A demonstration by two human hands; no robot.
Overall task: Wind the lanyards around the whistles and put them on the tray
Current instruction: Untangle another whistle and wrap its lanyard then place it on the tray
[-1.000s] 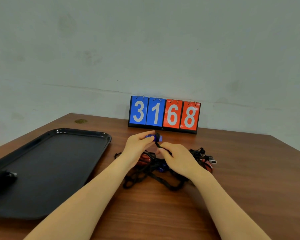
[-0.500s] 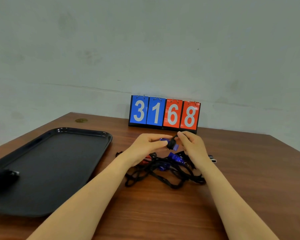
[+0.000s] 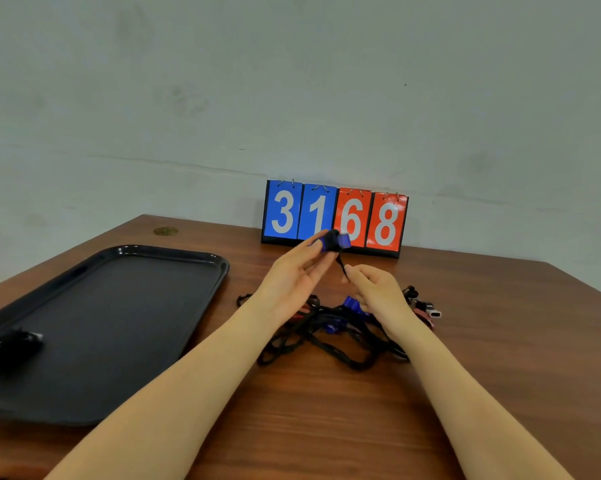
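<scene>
- The blue whistle (image 3: pixel 333 241), already partly wrapped in black cord, is held up above the tabletop's far middle, in front of the number cards (image 3: pixel 334 216).
- The left hand (image 3: pixel 297 273) pinches it at the fingertips, likely to leave its body free for winding.
- The right hand (image 3: pixel 375 289) pinches the lanyard's loose end (image 3: pixel 341 266) just below, keeping it taut.
- Remaining whistles and lanyards (image 3: pixel 337 329) lie tangled beneath.
- One wound bundle (image 3: pixel 13 342) sits in the tray (image 3: pixel 202 259) at the tabletop's left edge.

Flip scoreboard (image 3: pixel 334 216) upright at table's far edge, just beyond the fingers: blue cards 3, 1; red cards 6, 8. Wooden table (image 3: pixel 500 341), brown. Round brass-coloured disc (image 3: pixel 165 231) far left of fingers. Pale wall (image 3: pixel 292 81) behind.
</scene>
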